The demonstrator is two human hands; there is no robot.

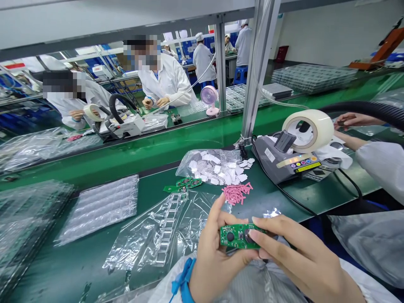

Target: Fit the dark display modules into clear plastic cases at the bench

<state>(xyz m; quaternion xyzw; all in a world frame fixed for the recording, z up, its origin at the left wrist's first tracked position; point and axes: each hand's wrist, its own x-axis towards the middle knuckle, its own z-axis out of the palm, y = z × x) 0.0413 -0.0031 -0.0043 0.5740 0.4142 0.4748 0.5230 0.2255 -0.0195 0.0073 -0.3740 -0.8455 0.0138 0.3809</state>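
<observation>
A small green circuit board (236, 236) with black round parts is held up in front of me between both hands. My left hand (212, 252), with a blue band at the wrist, grips its left end and lower edge. The fingers of my right hand (293, 248) close on its right end, one fingertip resting on the board's face and hiding part of it. Just beyond lie a pile of pink strips (235, 194) and a plastic bag of white pieces (214, 166). Several more green boards (186, 183) rest left of these, by clear plastic bags (135, 235).
A tape dispenser (284, 162) with a large roll stands at right, its cable crossing the bench. Clear trays (104, 206) are stacked at left. A co-worker's sleeve (383, 164) reaches in from the right. Across the divider, people in white coats (167, 80) work near a small fan (210, 99).
</observation>
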